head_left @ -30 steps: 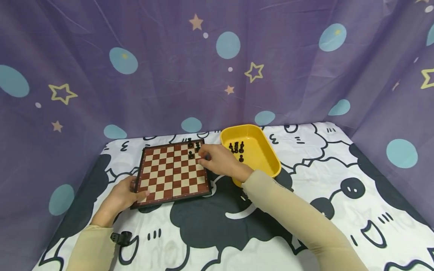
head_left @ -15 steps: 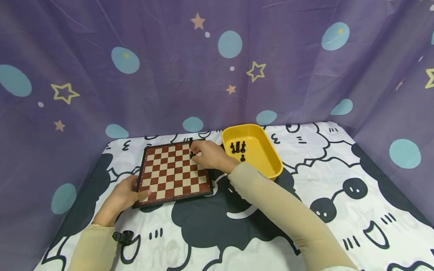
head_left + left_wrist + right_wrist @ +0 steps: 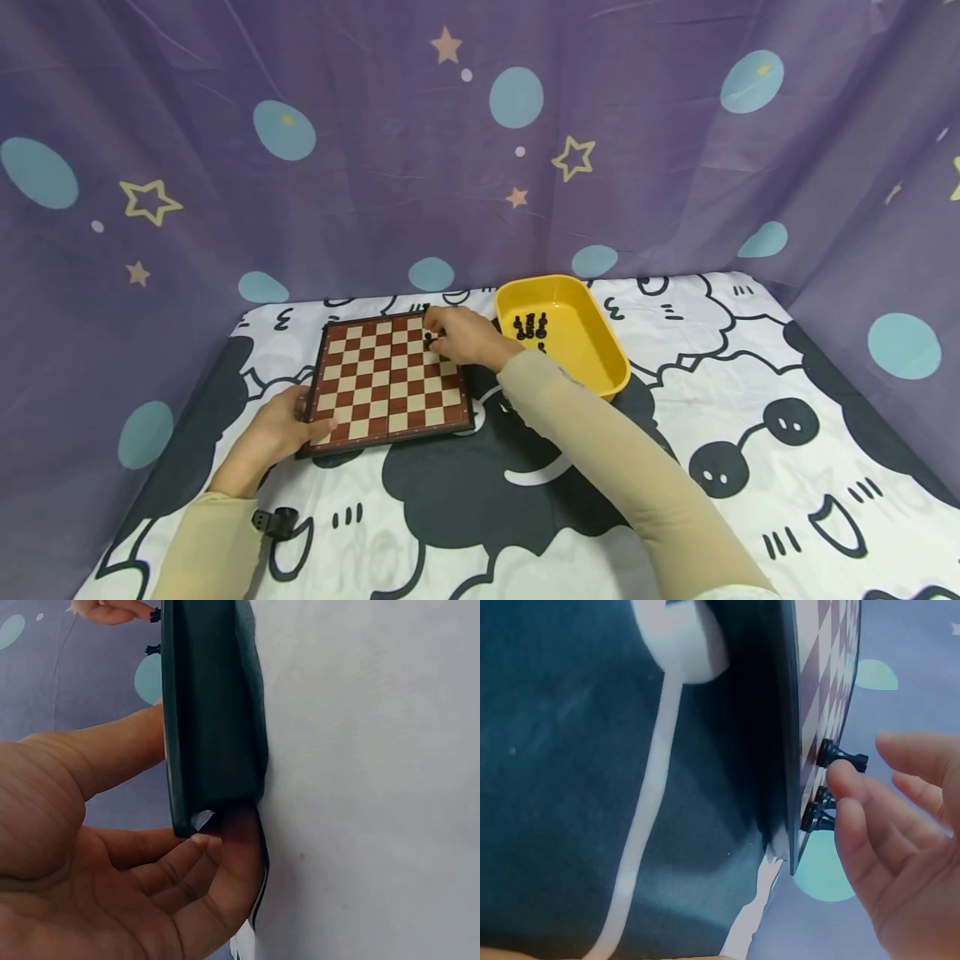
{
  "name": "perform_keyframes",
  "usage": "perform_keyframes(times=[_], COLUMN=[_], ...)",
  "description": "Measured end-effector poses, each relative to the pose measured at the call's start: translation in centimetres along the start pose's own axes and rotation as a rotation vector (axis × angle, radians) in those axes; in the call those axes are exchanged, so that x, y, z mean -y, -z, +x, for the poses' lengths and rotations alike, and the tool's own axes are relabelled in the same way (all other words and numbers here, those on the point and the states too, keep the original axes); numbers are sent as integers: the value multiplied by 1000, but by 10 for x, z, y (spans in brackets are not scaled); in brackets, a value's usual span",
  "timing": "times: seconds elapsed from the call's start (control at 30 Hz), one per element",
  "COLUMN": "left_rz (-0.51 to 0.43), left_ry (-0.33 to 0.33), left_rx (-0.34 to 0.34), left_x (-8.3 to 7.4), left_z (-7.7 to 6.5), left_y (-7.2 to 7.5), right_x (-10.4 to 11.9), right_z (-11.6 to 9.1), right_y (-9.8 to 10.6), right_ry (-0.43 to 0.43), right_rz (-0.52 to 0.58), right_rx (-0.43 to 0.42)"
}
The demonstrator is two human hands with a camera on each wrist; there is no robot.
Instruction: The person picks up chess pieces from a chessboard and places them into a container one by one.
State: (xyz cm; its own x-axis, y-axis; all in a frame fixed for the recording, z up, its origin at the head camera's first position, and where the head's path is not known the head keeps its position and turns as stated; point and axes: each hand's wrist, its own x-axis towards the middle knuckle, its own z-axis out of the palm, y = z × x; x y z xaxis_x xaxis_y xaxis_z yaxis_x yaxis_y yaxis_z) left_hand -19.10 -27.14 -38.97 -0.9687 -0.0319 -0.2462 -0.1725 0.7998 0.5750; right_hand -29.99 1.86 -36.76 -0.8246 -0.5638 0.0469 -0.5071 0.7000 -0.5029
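My left hand (image 3: pixel 277 427) grips the near-left corner of a red-and-cream chessboard (image 3: pixel 363 375). Its thumb rests on top; in the left wrist view the other fingers curl under the dark edge. At the board's far right, my right hand (image 3: pixel 467 335) hovers with bent fingers among a few black chess pieces. One black piece (image 3: pixel 429 340) shows by its thumb. In the right wrist view, a black rook-like piece (image 3: pixel 844 755) and two smaller-looking pieces (image 3: pixel 821 816) stand at the fingertips. Gaps show between the digits, and I see nothing plainly pinched.
A yellow tray (image 3: pixel 585 350) sits right of the board, under the right forearm, with several black chess pieces (image 3: pixel 530 325) at its left side. A cartoon-print cloth (image 3: pixel 480 492) covers the table. A purple curtain (image 3: pixel 375 167) stands behind.
My right hand has moved slightly left and toward the board's far edge, among the black pieces. The left hand keeps its hold on the board. The whole view has shifted slightly.
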Motion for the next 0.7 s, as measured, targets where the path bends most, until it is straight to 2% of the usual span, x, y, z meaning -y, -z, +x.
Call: perform_keyframes(times=[0.23, 0.53, 0.7], left_rz=[3, -1, 0], left_ry=[9, -20, -14], left_rx=[8, -3, -1], left_x=[0, 0, -1], left_z=[1, -1, -1], left_y=[1, -1, 0], right_x=[-4, -4, -5], right_z=[9, 14, 16], right_y=[-4, -10, -11], right_ry=[4, -33, -29], right_rz=[1, -34, -60], right_rx=[46, 44, 41])
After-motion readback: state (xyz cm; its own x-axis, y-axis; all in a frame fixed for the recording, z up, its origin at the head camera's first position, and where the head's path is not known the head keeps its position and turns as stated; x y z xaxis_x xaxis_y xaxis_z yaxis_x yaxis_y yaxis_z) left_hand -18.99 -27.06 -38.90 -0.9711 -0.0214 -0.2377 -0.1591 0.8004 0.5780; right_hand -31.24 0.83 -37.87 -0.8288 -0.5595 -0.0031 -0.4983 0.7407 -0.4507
